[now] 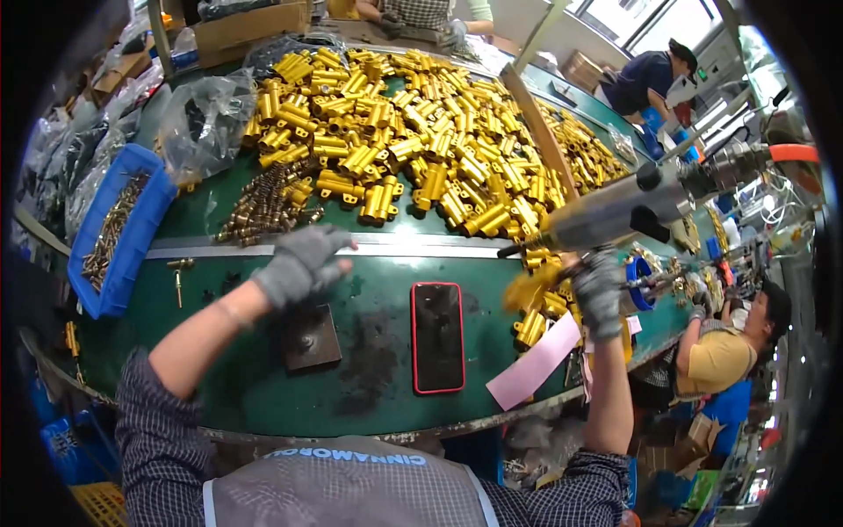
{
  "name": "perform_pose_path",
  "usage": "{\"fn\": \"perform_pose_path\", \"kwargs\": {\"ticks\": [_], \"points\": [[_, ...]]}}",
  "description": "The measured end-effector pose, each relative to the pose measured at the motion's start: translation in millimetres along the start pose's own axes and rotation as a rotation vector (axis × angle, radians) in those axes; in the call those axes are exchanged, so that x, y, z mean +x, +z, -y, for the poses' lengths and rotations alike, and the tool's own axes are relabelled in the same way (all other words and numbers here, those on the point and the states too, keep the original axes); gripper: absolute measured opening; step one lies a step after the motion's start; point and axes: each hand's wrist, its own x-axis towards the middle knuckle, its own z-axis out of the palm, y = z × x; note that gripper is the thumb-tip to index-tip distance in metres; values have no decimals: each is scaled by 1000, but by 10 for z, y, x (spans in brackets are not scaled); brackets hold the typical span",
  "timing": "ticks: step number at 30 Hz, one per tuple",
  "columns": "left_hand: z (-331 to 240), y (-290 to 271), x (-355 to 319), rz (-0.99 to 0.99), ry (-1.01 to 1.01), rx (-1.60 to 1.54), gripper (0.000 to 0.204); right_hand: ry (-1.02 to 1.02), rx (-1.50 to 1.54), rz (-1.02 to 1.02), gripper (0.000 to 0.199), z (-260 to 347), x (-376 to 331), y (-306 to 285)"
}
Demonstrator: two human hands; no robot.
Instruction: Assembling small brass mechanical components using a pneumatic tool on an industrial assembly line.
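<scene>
My left hand (306, 263), in a grey glove with bare fingertips, hovers by the metal strip with its fingers apart and nothing in them. Just beyond it lies a heap of dark spring-like rods (268, 206). My right hand (599, 294), gloved alike, is curled below a power screwdriver (615, 211) whose bit points left. At its fingertips is a gold metal housing (529, 290), smeared by motion; the exact grip is partly hidden. A large pile of gold twin-cylinder housings (378, 132) covers the far table. Beneath my left hand sits a dark square metal block (312, 339).
A red-edged phone (437, 338) lies mid-table, with a pink paper slip (536, 362) to its right. A blue bin (118, 233) of screws stands at left beside clear plastic bags (206, 119). A wooden divider (540, 132) bounds the pile. Other people work across and at right.
</scene>
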Motion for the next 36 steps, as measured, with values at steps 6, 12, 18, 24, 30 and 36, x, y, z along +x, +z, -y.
{"fn": "perform_pose_path", "kwargs": {"ticks": [6,12,18,24,30,36], "points": [[104,488,1173,-189,-139,301,34,167,211,-191,19,-692,241,-30],[91,467,1532,242,-409,198,43,64,-66,191,32,429,-302,91],[251,415,1098,-115,-341,-280,49,9,340,361,31,1172,-277,519],[539,-366,-251,-275,-283,-930,48,-284,243,372,24,1818,304,1447],[600,-239,-1425,-486,-532,-1201,46,-179,-51,698,22,2814,856,2086],[336,166,-1496,-520,-517,-1186,43,-297,-246,715,25,2757,778,2288]]}}
